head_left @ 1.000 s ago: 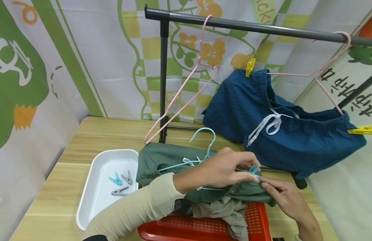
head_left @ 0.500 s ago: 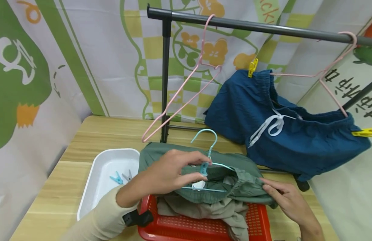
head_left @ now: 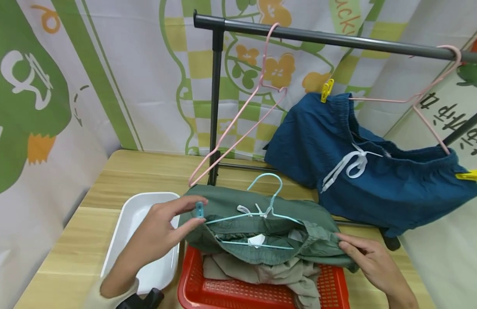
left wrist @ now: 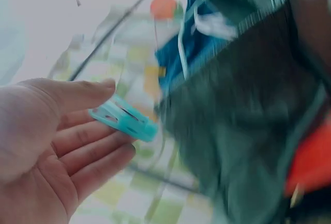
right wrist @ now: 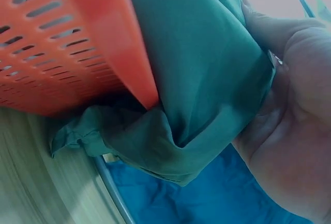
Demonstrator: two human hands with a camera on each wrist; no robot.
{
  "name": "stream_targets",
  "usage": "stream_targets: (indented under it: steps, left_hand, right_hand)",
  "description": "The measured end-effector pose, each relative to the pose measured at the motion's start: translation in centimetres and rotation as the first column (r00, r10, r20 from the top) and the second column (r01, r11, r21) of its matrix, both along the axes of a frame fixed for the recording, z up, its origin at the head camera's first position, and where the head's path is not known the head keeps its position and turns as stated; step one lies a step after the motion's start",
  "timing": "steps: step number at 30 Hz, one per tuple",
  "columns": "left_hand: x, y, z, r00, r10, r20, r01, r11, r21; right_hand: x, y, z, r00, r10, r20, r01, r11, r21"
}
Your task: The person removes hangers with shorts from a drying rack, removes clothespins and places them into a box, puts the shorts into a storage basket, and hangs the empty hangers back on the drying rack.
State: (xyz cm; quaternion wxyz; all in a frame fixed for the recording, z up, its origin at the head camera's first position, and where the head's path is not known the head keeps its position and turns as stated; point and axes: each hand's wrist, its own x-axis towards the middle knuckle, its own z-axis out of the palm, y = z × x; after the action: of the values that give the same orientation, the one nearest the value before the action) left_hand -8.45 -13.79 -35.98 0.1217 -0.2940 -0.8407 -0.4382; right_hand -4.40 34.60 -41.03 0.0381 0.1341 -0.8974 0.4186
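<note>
My left hand [head_left: 151,238] pinches a light blue clothespin [head_left: 200,209] between thumb and forefinger, just off the left end of the waistband of the green shorts [head_left: 217,197]. In the left wrist view the clothespin [left wrist: 126,120] is apart from the fabric, its tip towards the waistband corner. Fingers and thumb of my right hand [head_left: 375,259] hold the waistband's right end. The right wrist view shows green fabric [right wrist: 201,53] at that thumb. A light blue hanger [head_left: 281,186] sits in the waistband opening, its hook up. White drawstring ends show behind it.
Under the shorts stands a red basket [head_left: 340,287] with beige cloth [head_left: 258,268]. A white tray [head_left: 147,198] is at left, partly behind my left arm. On the black rack [head_left: 339,42] hang a bare pink hanger [head_left: 242,107] and blue shorts [head_left: 300,137] with yellow clothespins [head_left: 326,90].
My left hand has moved left from the waistband's right end to its left end, carrying the light blue clothespin. My right hand keeps its hold on the green shorts.
</note>
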Motion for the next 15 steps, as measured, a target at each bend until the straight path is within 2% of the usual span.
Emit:
stream_targets:
  steps: [3, 6, 8, 11, 15]
  left_hand:
    - [0.3, -2.3, -0.9, 0.987, 0.143, -0.078, -0.151, 0.984, -0.098]
    - [0.8, -4.2, -1.8, 0.958, 0.258, -0.122, -0.278, 0.940, -0.200]
    - [1.1, -5.3, -2.5, 0.945, 0.307, -0.117, -0.327, 0.908, -0.261]
    - [1.4, -6.5, -3.7, 0.939, 0.339, -0.055, -0.337, 0.878, -0.340]
    - [1.7, -7.5, -5.6, 0.936, 0.346, 0.067, -0.287, 0.858, -0.426]
  right_hand:
    - [0.0, -0.1, -0.1, 1.000, -0.012, -0.001, 0.012, 1.000, 0.008]
    - [0.0, -0.2, -0.1, 1.000, -0.023, -0.005, 0.023, 1.000, 0.016]
    - [0.0, -0.2, -0.1, 1.000, -0.026, -0.008, 0.026, 1.000, 0.015]
    - [0.0, -0.2, -0.1, 1.000, -0.023, -0.016, 0.024, 1.000, 0.009]
    - [0.0, -0.2, -0.2, 1.000, -0.007, -0.025, 0.007, 1.000, -0.012]
